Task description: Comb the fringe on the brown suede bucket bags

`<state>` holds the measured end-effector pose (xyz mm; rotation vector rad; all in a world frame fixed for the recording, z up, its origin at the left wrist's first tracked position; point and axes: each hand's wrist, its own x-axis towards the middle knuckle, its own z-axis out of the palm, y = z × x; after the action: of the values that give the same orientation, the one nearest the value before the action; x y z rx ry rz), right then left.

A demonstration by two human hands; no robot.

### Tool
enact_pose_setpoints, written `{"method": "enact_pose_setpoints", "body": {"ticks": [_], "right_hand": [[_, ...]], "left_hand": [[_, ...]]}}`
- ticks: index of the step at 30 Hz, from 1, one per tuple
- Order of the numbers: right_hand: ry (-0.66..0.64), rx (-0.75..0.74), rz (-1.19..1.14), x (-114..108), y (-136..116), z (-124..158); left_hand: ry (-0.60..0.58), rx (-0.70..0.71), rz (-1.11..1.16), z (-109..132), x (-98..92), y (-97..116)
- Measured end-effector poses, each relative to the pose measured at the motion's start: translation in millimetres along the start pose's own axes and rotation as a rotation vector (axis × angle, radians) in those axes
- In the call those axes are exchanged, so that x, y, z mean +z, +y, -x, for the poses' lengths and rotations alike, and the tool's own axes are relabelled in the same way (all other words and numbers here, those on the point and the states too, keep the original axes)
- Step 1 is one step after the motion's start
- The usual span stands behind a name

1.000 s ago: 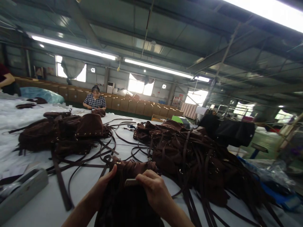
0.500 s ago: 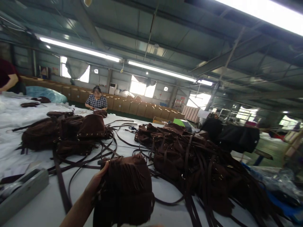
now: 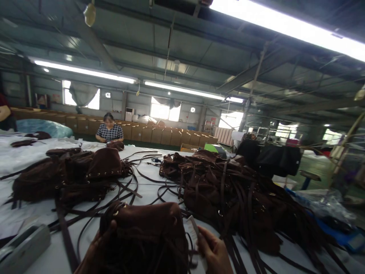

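A dark brown suede-like bag (image 3: pixel 148 220) with small metal eyelets stands in front of me at the lower middle. My left hand (image 3: pixel 97 247) grips its left side, the thumb showing near the top edge and the other fingers hidden. Close to the bag's right side, my right hand (image 3: pixel 213 249) is closed around a pale brush (image 3: pixel 193 227) with a row of short bristles or teeth. Whether the brush touches the bag I cannot tell. Long dark straps (image 3: pixel 132 190) lie on the white table behind the bag.
More brown bags are heaped at the right (image 3: pixel 216 186) and at the left (image 3: pixel 71 171). A grey metal device (image 3: pixel 25 247) sits at the lower left. Across the table a person (image 3: pixel 110 131) in a checked shirt works. Clear plastic (image 3: pixel 327 205) lies far right.
The bag has turned so that its smooth, eyeleted top faces me instead of the fringe. My right hand has come up into view with the brush. The view has shifted slightly.
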<state>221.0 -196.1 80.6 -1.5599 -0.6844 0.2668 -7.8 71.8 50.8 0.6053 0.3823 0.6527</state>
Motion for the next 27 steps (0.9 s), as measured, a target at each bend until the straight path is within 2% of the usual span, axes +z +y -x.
{"method": "enact_pose_setpoints", "body": {"ticks": [3, 7, 10, 13, 18, 27], "right_hand": [[0.023, -0.062, 0.006, -1.8, -9.1, 7.1], [-0.015, -0.365, 0.127, -7.6, -50.6, 12.0], [-0.046, -0.554, 0.22, 0.2, -82.8, 12.8], [-0.12, -0.69, 0.312, 14.6, -96.3, 14.3], [-0.281, -0.894, 0.632, 29.8, -81.6, 25.5], [-0.423, -0.776, 0.689, 39.3, -33.5, 44.7]], "left_hand": [[0.013, -0.083, 0.011, 5.4, 6.1, -1.1], [0.025, -0.155, 0.089, 14.7, 14.8, -0.1], [0.042, -0.203, 0.071, 17.7, 23.6, -2.6], [0.014, -0.22, 0.031, 20.8, 34.9, -10.1], [-0.037, -0.234, 0.012, 30.3, 50.1, -17.9], [-0.104, -0.265, 0.115, 26.1, 63.6, -31.5]]}}
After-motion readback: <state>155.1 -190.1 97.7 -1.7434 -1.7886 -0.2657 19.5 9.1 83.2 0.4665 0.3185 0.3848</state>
